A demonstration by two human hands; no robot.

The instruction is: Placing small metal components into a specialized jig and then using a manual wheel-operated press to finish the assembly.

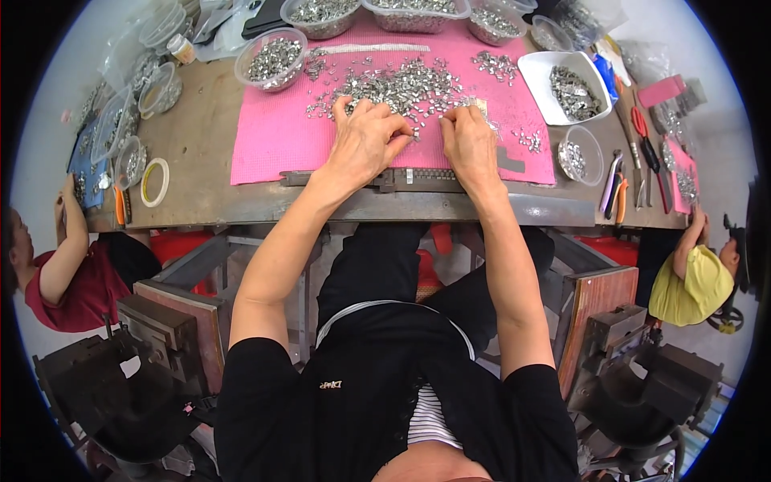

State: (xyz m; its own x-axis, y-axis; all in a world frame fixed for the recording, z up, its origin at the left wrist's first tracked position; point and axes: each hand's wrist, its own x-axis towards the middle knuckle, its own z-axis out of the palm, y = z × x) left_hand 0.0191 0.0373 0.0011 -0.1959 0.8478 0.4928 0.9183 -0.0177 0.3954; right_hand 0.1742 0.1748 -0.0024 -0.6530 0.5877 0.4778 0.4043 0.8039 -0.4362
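Metal pieces [405,87] — heaped just beyond fingers [393,126].

Bright, whitish, fairly even light covers the worktop [201,104], leaving only soft shadows; below its near edge it grows dimmer. Small metal pieces [401,84] give scattered glints, and the metal strip [554,211] along the near edge shines dully. Toward the worktop's left and right ends, shapes bend strongly into a blue-fringed black rim.

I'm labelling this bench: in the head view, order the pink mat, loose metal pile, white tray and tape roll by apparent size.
Largest to smallest:
1. Pink mat
2. Loose metal pile
3. White tray
4. Tape roll
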